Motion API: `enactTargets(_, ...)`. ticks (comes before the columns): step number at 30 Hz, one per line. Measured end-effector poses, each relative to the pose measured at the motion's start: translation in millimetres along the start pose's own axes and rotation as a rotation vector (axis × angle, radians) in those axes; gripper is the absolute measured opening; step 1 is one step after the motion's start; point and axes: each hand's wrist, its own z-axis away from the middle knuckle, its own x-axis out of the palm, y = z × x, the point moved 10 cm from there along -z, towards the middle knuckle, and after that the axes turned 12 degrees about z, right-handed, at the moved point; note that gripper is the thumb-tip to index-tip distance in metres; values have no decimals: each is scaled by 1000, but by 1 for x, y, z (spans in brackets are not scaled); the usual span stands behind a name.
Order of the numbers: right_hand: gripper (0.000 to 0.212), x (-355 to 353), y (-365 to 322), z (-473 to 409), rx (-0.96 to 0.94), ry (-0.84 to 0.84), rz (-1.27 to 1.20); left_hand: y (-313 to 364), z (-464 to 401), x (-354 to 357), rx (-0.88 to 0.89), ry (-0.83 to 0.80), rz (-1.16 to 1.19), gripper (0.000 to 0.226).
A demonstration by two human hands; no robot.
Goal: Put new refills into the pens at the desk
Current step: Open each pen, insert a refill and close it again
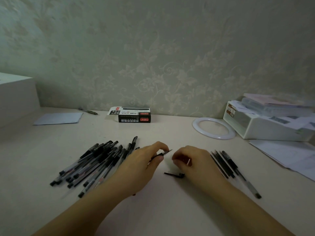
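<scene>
Two hands work mid-bench: the left hand pinches a pen, the right hand is curled, contents unclear; a black cap lies between them.

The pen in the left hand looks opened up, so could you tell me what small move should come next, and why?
Probably bring the right hand in to the metal tip of the pen and work on that end. The left hand holds it pointing right, and a black cap lies loose on the desk.
</scene>
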Motion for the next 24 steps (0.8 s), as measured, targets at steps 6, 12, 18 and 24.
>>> enactTargets(6, 19, 12, -3, -1, -85, -88, 159, -1, 0, 1, 1, 2, -12, 22)
enactTargets(12, 17, 5, 2, -2, 9, -24, 77, -2, 0, 1, -12, 6, 0, 26)
enactTargets(18, 10, 18, 9, 3, 310, -121, -707, 13, 0, -3, 61, 23, 88, 32)
enactTargets(24, 15, 28, 13, 9, 454, -114, -1019, 10, -1, -2, 52, 51, 120, 35)
